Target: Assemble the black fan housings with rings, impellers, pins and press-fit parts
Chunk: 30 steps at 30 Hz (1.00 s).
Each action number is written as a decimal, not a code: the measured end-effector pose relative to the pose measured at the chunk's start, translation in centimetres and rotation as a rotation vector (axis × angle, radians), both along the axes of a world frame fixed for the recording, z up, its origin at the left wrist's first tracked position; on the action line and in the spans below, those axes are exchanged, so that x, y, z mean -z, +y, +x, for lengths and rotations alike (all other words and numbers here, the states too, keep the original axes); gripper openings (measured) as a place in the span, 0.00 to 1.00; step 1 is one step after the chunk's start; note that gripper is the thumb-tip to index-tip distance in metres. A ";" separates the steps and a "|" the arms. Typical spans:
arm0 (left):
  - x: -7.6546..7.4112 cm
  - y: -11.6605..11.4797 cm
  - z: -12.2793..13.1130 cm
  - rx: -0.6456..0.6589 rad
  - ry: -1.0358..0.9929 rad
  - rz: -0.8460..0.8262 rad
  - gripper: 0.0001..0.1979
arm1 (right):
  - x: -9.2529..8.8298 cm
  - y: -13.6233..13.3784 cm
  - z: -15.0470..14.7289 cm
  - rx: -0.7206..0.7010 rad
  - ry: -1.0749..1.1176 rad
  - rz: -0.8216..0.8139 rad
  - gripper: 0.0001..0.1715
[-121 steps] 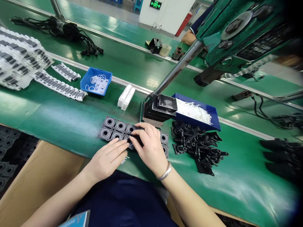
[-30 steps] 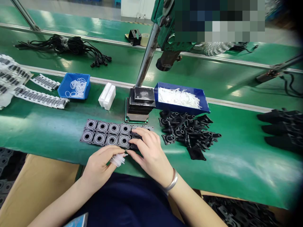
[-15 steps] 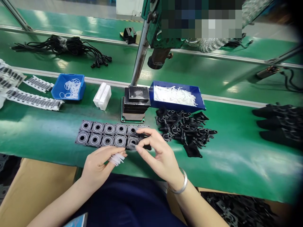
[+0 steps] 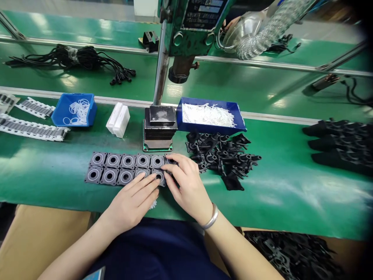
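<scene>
Two rows of black square parts with grey ringed holes [image 4: 116, 168] lie on the green bench [image 4: 285, 194] in front of me. My left hand [image 4: 132, 202] rests with its fingers stretched toward the near row's right end, and a small bunch of white strips [image 4: 153, 203] sticks out under its palm. My right hand [image 4: 186, 184] lies over the rows' right end, its fingertips pressing on the part there [image 4: 159, 177]. A pile of loose black plastic parts [image 4: 223, 157] sits just right of my right hand.
A green press [image 4: 186, 23] stands behind the rows on a black block [image 4: 159, 126]. A dark blue tray of white strips [image 4: 208, 116], a small blue bin of white rings [image 4: 74, 110], white blocks [image 4: 118, 119], strips of parts [image 4: 32, 130] and black cables [image 4: 72, 58] lie around.
My right hand, lifted half a second ago, has come down onto the rows' right end. My left hand has stretched its fingers forward to the near row, covering most of the white strips.
</scene>
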<state>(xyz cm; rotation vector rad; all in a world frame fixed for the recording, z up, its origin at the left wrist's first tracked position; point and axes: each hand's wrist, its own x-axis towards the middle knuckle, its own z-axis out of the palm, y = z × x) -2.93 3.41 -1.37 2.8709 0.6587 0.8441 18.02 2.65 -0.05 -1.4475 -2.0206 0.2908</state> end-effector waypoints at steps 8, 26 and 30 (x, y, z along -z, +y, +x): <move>-0.2 0.1 0.1 0.008 0.065 -0.004 0.13 | 0.0 -1.0 0.8 -0.048 -0.093 0.070 0.18; -3.3 -0.4 1.3 -0.250 -0.224 -0.351 0.08 | -1.8 -2.3 1.1 -0.175 0.421 -0.201 0.01; -3.2 -0.5 1.4 -0.246 -0.205 -0.290 0.10 | -1.8 -2.3 1.5 -0.184 0.434 -0.216 0.03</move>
